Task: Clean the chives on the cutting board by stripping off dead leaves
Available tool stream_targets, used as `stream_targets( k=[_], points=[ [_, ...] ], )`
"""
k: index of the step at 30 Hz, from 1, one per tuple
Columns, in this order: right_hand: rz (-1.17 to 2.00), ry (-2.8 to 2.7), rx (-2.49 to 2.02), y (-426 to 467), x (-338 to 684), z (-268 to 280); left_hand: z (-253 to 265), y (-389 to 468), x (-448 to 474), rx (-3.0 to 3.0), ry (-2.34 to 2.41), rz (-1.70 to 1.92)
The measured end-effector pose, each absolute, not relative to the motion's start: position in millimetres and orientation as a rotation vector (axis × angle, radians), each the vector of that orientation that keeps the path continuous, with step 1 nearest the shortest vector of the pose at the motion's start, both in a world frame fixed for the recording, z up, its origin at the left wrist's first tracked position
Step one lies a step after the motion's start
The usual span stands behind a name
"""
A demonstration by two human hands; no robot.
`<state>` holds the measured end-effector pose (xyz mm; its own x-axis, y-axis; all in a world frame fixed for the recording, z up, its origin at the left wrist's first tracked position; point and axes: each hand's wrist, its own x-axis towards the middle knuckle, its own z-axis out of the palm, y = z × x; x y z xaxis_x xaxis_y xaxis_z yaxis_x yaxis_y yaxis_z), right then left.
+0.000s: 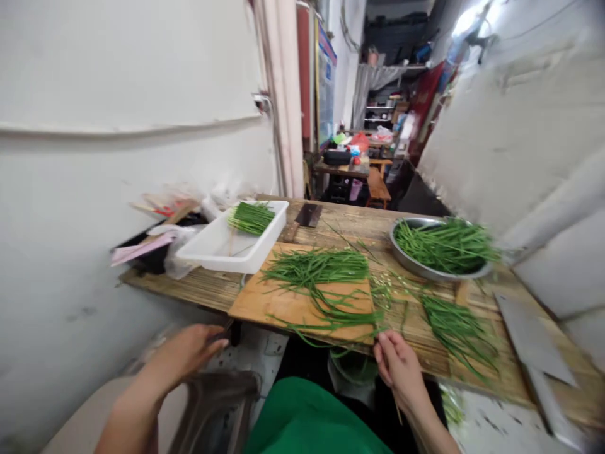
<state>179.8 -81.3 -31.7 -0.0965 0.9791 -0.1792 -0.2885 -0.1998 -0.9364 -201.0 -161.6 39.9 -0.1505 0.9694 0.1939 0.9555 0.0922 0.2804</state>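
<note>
My right hand is closed in a pinch at the front right corner of the wooden cutting board. A thin wooden skewer sticks out below its fingers. Long green garlic chives lie across the board, a few strands reaching my right fingertips. To the left, my left hand hovers below the table edge, fingers loosely bent and apart, with nothing visible in them. A white plastic tray behind the board holds a trimmed bundle of chives with a skewer.
A metal bowl heaped with chives stands at right, near a loose chive pile. A large cleaver lies at the right edge, a smaller one behind the board. A black box and bags sit at left; a bin stands below.
</note>
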Motion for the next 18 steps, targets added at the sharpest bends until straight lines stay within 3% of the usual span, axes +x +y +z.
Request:
stream_targets(
  k=[2,9,15,18],
  points=[
    [1.51,-0.904,-1.056,-80.4,179.1,-26.4,40.7,-143.6,-171.3,2.105,2.042,0.397],
    [1.452,-0.906,-1.05,-80.4,178.2,-20.4,52.9,-60.7,-49.0,2.47,1.507,0.865],
    [1.285,-0.999,-1.085,-83.1,187.5,-13.1,50.9,-32.3,6.0,2.496,1.262,0.644],
    [1.12,-1.168,-1.074,-76.8,187.0,13.4,48.2,-33.3,21.5,2.439,1.358,0.725]
  ],
)
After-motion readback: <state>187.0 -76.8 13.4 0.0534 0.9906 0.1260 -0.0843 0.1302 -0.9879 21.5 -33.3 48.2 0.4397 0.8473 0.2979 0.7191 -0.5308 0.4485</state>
